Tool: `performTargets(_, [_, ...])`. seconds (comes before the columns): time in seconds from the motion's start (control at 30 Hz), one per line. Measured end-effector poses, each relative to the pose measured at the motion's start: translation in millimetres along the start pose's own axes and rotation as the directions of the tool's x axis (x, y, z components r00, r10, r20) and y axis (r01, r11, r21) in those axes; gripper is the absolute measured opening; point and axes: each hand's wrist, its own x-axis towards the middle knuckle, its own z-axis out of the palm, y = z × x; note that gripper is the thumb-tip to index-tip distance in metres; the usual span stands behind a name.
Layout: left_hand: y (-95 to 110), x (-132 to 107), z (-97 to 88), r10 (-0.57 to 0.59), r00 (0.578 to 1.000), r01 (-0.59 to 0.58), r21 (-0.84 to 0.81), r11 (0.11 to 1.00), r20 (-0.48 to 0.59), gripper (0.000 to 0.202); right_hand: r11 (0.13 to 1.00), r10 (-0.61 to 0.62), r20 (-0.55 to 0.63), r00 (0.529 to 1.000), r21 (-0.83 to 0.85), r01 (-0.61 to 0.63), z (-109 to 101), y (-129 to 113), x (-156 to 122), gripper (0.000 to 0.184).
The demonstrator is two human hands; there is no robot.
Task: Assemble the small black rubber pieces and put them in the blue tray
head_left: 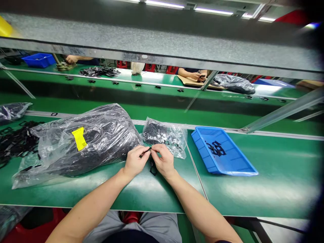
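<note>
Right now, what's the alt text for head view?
The left hand and right hand pinch a small dark piece above a green table. A large clear bag with a yellow label lies to the left, a smaller bag beyond the hands, and a blue tray of black parts to the right.

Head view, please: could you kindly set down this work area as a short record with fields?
Left hand: fingertips pinching a small dark piece; left hand
Right hand: right hand fingertips at the same piece
Beneath hands: black part on green tabletop
Left: large clear bag of dark contents, with yellow label
Just beyond hands: small clear bag of small parts
Right: blue tray holding several black frame-like parts
</note>
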Motion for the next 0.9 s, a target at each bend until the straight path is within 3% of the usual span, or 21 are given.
performTargets(0.2, [2.3, 1.7, -1.1, 0.029, 0.999, -0.028, -0.009, 1.0, 0.042, 0.018, 1.0, -0.03, -0.02, 0.999, -0.002, 0.03, -0.7, 0.1, -0.7, 0.013])
performTargets(0.53, [2.6, 3.7, -1.7, 0.059, 0.998, -0.06, 0.041, 0.997, 0.031, 0.018, 0.996, -0.015, 0.081, 0.997, 0.091, 0.008, -5.7, 3.7, 8.0, 0.01])
performTargets(0.9, [2.4, 2.4, -1.3, 0.062, 0.998, -0.062, 0.001, 0.998, 0.033, 0.019, 0.994, 0.025, 0.017, 1.0, 0.105, -0.027, -0.5, 3.8, 2.7, 0.01])
